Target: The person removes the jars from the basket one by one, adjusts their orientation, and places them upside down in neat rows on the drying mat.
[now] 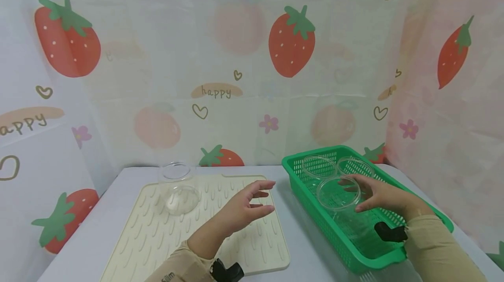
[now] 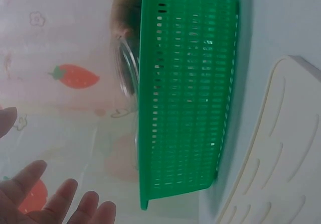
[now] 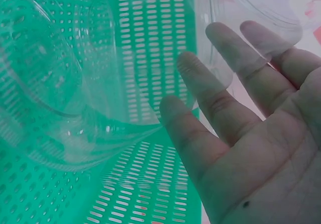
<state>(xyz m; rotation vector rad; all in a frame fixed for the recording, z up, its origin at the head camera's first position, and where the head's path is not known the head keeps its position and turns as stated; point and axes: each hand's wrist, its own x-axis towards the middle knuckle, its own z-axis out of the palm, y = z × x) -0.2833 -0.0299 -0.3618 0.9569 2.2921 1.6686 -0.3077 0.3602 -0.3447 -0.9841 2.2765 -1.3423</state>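
Three clear round plastic jars stand in a green slotted basket (image 1: 319, 216) on the right: two at the back, one a back-left jar (image 1: 319, 167), the other a back-right jar (image 1: 355, 167), and a front jar (image 1: 337, 201). My right hand (image 1: 382, 195) reaches over the basket beside the front jar, fingers extended along its far side and thumb near its right side. In the right wrist view the fingers (image 3: 220, 103) are fairly straight near clear plastic; contact is hard to tell. My left hand (image 1: 248, 207) hovers over the cream mat (image 1: 260, 247), fingers spread, holding nothing.
Another clear jar (image 1: 180, 192) stands upright on the mat's back left part. Mat and basket lie on a white table (image 1: 305, 242), with a strip of table between them. A strawberry-printed curtain (image 1: 244, 54) hangs behind and at both sides.
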